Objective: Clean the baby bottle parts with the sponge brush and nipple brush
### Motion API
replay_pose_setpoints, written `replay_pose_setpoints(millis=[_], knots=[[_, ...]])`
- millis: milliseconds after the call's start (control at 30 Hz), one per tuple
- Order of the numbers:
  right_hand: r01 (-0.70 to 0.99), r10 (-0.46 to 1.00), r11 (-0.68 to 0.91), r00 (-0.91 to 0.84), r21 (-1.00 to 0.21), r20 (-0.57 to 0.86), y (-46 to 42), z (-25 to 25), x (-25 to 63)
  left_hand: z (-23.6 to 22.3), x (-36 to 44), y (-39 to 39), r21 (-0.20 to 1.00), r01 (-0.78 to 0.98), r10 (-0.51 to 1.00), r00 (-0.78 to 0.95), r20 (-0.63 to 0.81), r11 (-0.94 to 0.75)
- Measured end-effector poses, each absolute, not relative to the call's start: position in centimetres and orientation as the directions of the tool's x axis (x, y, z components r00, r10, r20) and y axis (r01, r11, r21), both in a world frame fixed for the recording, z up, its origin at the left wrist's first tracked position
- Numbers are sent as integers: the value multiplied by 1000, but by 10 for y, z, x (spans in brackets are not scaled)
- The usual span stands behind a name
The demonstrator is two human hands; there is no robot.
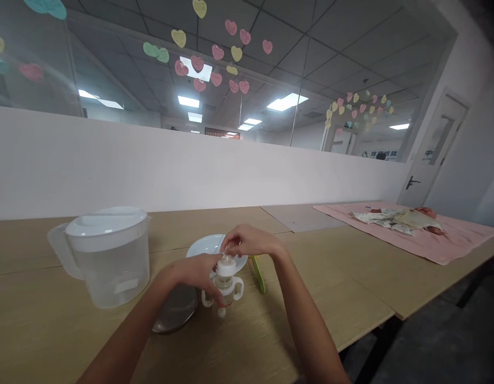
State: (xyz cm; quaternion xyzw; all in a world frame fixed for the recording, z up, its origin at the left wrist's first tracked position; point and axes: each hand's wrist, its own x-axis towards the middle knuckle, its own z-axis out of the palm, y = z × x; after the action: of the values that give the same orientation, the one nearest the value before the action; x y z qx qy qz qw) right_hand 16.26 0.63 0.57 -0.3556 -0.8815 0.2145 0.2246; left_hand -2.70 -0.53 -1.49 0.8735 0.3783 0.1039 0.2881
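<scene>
A small baby bottle [225, 286] with two side handles and a white collar stands upright on the wooden table [270, 341]. My left hand [197, 271] is closed around the bottle's upper body from the left. My right hand [247, 242] comes over from the right and pinches the top of the bottle, at the nipple or cap, with its fingertips. Just behind the bottle lies a white plate [202, 247], partly hidden by both hands.
A clear water pitcher [106, 256] with a white lid stands at the left. A dark metal lid [175, 316] lies beside the bottle, a green utensil [258, 274] to its right. Far right, a pink mat [430, 242] bears a baby doll [406, 218].
</scene>
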Motion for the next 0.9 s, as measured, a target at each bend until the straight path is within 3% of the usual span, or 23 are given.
replay_pose_setpoints(millis=[133,233,400,600,700,900], knots=[[556,727,679,-600,-480,333,3,-13,152,-31,-24,-5,612,580,736,677,6,-538],[487,737,650,-592,-583,327,-4,-26,151,-36,-28,-5,630,565,739,674,21,-533],[300,724,642,-540,-706,429,-12,-52,155,-36,-29,-6,558,622,753,658,6,-549],[15,725,575,-472,-818,501,-11,-83,154,-36,-26,-10,611,577,731,682,4,-542],[-8,736,610,-365,-792,570,-10,-94,146,-35,-25,-12,617,573,730,683,3,-539],[151,628,778,-154,-610,763,-12,-106,134,-36,-24,-10,582,604,735,678,-14,-545]])
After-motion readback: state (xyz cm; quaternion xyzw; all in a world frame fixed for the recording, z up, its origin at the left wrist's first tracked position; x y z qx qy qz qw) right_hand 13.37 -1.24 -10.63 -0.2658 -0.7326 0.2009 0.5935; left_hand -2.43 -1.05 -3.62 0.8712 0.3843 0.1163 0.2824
